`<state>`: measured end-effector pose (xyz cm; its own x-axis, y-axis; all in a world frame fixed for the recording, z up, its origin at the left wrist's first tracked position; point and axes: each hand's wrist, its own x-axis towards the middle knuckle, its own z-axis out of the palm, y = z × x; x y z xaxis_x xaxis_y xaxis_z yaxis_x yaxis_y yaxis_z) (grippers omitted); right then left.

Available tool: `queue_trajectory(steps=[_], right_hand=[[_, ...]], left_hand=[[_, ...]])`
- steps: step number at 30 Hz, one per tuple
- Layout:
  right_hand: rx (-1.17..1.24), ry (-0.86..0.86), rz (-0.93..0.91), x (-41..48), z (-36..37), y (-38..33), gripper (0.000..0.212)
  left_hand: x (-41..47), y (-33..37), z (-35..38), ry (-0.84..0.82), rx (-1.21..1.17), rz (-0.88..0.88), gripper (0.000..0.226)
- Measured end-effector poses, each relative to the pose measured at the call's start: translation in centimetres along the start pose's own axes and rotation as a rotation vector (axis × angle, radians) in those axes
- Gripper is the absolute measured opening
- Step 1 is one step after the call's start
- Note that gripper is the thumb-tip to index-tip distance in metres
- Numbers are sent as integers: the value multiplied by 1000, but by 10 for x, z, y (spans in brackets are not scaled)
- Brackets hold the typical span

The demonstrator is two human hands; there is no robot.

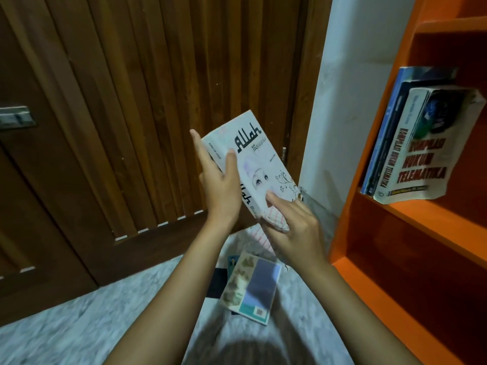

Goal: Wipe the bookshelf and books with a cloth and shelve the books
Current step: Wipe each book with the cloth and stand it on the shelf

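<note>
Grey marbled floor [79, 312] runs up to a slatted wooden door [131, 101], with a strip of white wall [355, 75] and an orange bookshelf [395, 227] to the right.

A white book [253, 159] is held up in the air in front of the door, well left of the bookshelf. It is tilted, its cover faces the camera, and "Allah" shows on it in black letters. The left hand [218, 185] holds its spine side. The thumb lies flat on the cover and the other fingers run behind the spine, so the grip pinches the book between them. The right hand [297, 227] is at the lower end of the cover. Its grip is curled round a bunched pink-and-white checked cloth [275, 219], which is pressed against the cover, and the index finger stretches out onto the cover. A fold of the cloth hangs below the book.

Between the forearms, a second book [250, 288] lies on the floor with its barcode side up. It rests on dark flat things [218, 283] that I cannot make out.

On one shelf a few shelved books [411, 154] stand at a lean. The front one is cream with "Kompilasi Hukum Telematika" in red, and a dark one and a blue one stand just beside it. A metal handle [15, 117] sits at the door's left edge.
</note>
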<state>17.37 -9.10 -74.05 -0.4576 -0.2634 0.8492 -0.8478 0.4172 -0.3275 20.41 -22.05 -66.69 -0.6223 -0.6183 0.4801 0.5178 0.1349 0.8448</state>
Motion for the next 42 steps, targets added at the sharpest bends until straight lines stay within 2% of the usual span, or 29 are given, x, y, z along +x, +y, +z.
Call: queue_trajectory(steps=[4,6,8,12,15,20,22,24,26,27,30,31,33,36,37,38,40,41,42], right_hand=[[166,59,198,29,-18,-6,19],[173,157,310,51,-22,-8,19],[175,236,338,77,-21,-18,21],[93,288,120,125,-12,-56,26],[-74,286,32,140,-17,-47,20],[-183,370,495,134,-35,5,24],[-118,382,403,123,-25,-16,21],[-36,282,159,101,-8,-43,17],[-53,203,86,81,0,-40,19],[-54,204,168,79,-2,-27,20],[-126,257,600,77,-11,17,23],[-149,266,643,73,-9,20,24],[-105,241,508,63,0,-4,18],[-123,45,141,30,15,-32,14],[-131,22,129,29,12,-24,14],[-127,37,221,29,8,-12,15],[-98,143,522,31,-2,9,19],[-105,180,594,27,-3,13,21],[-131,189,571,22,-4,7,19]], left_hand=[[4,2,-3,97,-167,27,60],[1,4,-5,116,-170,67,54],[-5,5,-1,43,-118,102,50],[-20,10,13,-45,3,178,50],[-20,15,11,-21,-95,147,42],[-14,26,7,-2,-244,115,39],[-11,27,14,20,-244,111,38],[-6,23,18,53,-233,105,39],[-3,17,15,63,-239,78,41],[-2,14,12,66,-249,63,41],[-6,14,4,94,-266,47,42],[-7,14,4,112,-263,45,42],[-5,12,8,143,-245,37,41],[-1,10,7,176,-235,33,40],[0,9,6,199,-242,31,40],[2,9,3,228,-252,26,40],[3,9,0,289,-273,19,41],[4,10,0,315,-277,16,41],[5,10,0,335,-278,16,41]])
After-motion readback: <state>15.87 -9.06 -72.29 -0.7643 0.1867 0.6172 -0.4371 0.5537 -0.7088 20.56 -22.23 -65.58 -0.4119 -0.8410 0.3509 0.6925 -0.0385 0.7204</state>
